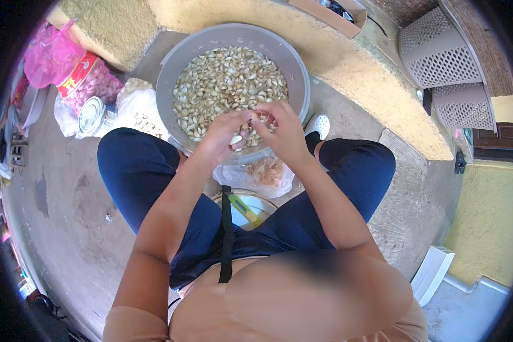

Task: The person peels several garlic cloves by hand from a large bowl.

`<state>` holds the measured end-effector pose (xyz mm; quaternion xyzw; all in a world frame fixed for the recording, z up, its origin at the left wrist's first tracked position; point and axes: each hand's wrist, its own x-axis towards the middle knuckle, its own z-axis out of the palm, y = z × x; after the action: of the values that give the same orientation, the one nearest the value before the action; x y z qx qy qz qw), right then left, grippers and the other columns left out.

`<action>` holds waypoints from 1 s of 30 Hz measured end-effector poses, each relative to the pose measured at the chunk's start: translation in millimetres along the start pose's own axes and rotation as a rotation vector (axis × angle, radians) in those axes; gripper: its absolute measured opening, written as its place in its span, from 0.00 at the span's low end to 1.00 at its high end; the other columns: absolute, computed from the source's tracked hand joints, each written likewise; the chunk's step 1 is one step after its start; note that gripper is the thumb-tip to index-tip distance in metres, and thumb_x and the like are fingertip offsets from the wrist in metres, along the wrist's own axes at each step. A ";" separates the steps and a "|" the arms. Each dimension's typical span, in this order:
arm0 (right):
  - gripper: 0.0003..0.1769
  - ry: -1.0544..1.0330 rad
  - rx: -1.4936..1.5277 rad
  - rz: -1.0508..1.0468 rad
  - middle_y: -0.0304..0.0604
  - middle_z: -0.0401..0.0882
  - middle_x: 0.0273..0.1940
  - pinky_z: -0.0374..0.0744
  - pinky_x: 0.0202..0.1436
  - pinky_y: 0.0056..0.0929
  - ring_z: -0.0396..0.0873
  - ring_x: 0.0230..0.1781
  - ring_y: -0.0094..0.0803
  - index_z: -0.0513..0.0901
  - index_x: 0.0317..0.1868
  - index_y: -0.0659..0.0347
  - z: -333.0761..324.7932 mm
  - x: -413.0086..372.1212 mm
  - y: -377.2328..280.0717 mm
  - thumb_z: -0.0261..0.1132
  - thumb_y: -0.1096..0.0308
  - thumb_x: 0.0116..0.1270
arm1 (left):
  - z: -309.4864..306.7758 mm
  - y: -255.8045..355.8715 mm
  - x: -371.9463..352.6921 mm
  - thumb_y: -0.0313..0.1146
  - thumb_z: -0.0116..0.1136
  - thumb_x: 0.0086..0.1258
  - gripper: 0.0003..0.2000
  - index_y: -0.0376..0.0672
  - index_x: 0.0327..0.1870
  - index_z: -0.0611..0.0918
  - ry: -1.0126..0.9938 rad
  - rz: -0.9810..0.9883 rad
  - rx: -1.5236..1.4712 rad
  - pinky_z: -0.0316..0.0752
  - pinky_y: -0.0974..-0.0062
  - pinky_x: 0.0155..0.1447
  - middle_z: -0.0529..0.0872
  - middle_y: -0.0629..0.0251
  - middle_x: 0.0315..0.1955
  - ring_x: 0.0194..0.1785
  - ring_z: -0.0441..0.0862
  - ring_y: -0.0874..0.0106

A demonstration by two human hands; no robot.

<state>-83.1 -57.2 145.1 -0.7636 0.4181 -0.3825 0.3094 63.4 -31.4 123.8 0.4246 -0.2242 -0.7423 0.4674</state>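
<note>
- The wide grey tub [164, 102] sits at twelve o'clock from the seated person, holding a deep layer of what look like garlic cloves [228, 74].
- Both hands meet over its near rim, about the tub's six o'clock.
- The left hand [225, 135] curls its lower fingers round a pale clove [235, 140], while its thumb and forefinger pinch a small brownish piece [251, 116].
- The right hand [278, 126] brings thumb and forefinger onto that same piece from the three o'clock side; its other fingers hold nothing I can make out.
- I'd judge the step in hand to be fingertip picking at that one piece.
- To my eye, the next move calls for a firm left pinch and a light right tug, without dropping the pale clove.
- Just outside the tub's six o'clock lies a clear bag [268, 171] with brownish scraps inside.
</note>
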 end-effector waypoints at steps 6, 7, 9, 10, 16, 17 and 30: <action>0.09 -0.080 -0.090 -0.075 0.39 0.75 0.33 0.72 0.32 0.21 0.74 0.30 0.28 0.79 0.37 0.61 0.0 -0.8 13.0 0.64 0.72 0.53 | 1.4 1.2 -1.5 0.34 0.50 0.65 0.10 0.35 0.38 0.74 0.007 -0.045 -0.105 0.54 0.91 0.14 0.73 0.70 0.26 0.23 0.65 0.85; 0.08 -0.080 -0.025 -0.031 0.40 0.75 0.33 0.72 0.33 0.24 0.75 0.31 0.30 0.80 0.35 0.61 -1.4 -0.6 11.4 0.64 0.72 0.53 | -0.8 1.9 -0.5 0.34 0.50 0.64 0.10 0.36 0.38 0.74 -0.007 -0.063 -0.144 0.54 0.92 0.14 0.73 0.70 0.27 0.23 0.64 0.85; 0.06 -0.080 0.103 0.056 0.42 0.75 0.32 0.73 0.34 0.29 0.75 0.32 0.34 0.81 0.32 0.60 -5.6 1.5 2.2 0.63 0.72 0.52 | -3.8 2.8 -0.5 0.34 0.50 0.64 0.10 0.35 0.39 0.73 -0.036 -0.076 -0.184 0.54 0.92 0.14 0.73 0.69 0.28 0.23 0.64 0.86; 0.06 -0.092 0.122 0.075 0.42 0.75 0.32 0.73 0.34 0.29 0.75 0.32 0.35 0.80 0.33 0.60 -6.4 1.9 3.4 0.63 0.72 0.52 | -4.6 3.1 -0.8 0.33 0.50 0.64 0.10 0.35 0.40 0.73 -0.052 -0.073 -0.183 0.54 0.92 0.14 0.73 0.69 0.28 0.23 0.64 0.87; 0.08 0.004 -0.032 -0.081 0.43 0.76 0.33 0.74 0.34 0.28 0.76 0.31 0.35 0.80 0.33 0.62 -4.3 1.8 7.4 0.65 0.71 0.50 | -6.1 1.8 -1.4 0.33 0.52 0.63 0.12 0.34 0.43 0.73 -0.072 -0.053 -0.169 0.56 0.93 0.15 0.74 0.71 0.30 0.24 0.65 0.88; 0.08 0.018 -0.064 -0.104 0.44 0.76 0.33 0.74 0.34 0.28 0.76 0.31 0.35 0.80 0.32 0.62 -3.6 1.1 6.3 0.65 0.70 0.50 | -7.2 -0.2 -0.5 0.33 0.52 0.63 0.12 0.34 0.43 0.73 -0.065 -0.049 -0.174 0.56 0.93 0.16 0.74 0.71 0.30 0.24 0.65 0.88; 0.05 -0.137 0.063 0.141 0.43 0.76 0.35 0.75 0.34 0.21 0.76 0.33 0.27 0.79 0.31 0.65 -14.1 3.4 1.4 0.64 0.76 0.51 | -3.8 -1.8 0.9 0.30 0.59 0.58 0.16 0.35 0.45 0.74 -0.013 -0.012 0.011 0.54 0.91 0.15 0.73 0.72 0.24 0.21 0.65 0.86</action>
<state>-94.2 -63.0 152.4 -0.7467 0.4362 -0.3196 0.3873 65.6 -31.2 120.1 0.4236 -0.2286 -0.7466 0.4593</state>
